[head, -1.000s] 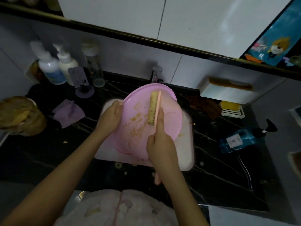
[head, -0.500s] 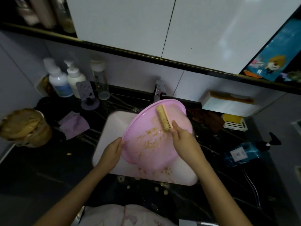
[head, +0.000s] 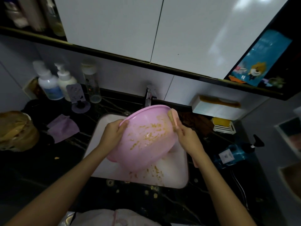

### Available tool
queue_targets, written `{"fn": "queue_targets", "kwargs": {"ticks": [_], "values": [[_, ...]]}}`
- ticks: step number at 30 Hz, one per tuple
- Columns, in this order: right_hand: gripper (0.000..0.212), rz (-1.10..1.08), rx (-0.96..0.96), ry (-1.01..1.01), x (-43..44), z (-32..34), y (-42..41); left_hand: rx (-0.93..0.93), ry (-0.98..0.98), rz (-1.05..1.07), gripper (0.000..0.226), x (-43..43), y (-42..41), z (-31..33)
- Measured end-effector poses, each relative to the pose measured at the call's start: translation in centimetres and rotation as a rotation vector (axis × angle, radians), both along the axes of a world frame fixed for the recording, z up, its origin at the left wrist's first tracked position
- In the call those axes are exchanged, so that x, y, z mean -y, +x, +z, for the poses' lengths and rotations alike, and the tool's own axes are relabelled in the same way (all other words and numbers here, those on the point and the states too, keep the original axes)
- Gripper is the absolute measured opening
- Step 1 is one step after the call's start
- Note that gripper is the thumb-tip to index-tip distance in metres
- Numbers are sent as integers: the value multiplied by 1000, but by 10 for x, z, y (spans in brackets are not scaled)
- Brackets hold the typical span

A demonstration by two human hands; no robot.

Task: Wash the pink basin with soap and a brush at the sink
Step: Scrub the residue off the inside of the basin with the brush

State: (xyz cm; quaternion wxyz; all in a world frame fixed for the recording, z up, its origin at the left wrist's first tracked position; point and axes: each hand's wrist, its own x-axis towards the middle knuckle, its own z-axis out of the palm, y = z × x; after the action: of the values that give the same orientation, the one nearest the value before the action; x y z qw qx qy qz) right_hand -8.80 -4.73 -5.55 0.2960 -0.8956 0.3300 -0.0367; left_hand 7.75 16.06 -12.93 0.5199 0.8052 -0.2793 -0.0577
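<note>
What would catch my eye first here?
A pink basin, smeared with yellowish residue, is held tilted over the white sink at the centre. The left hand grips its left rim; the right hand holds a pink brush against its far rim. Yellowish crumbs speckle the sink below.

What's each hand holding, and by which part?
Left hand grips the pink basin by its left rim; right hand holds the brush by its handle.

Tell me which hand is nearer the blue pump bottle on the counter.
Right. The right hand grips the brush at the right rim of the basin, toward the bottle; the left hand holds the opposite rim.
</note>
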Motion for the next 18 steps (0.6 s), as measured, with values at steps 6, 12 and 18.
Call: {"fn": "queue_targets", "kwargs": {"ticks": [6,12,18], "values": [[48,234,-141,-310,-16,20,-21,-80,-16,-37,45,8,-1,6],[50,288,-61,-224,-39,10,-14,-121,-37,-36,46,11,9,6],[48,56,-45,-169,-3,5,-13,-95,-21,-55,46,12,7,4]]}}
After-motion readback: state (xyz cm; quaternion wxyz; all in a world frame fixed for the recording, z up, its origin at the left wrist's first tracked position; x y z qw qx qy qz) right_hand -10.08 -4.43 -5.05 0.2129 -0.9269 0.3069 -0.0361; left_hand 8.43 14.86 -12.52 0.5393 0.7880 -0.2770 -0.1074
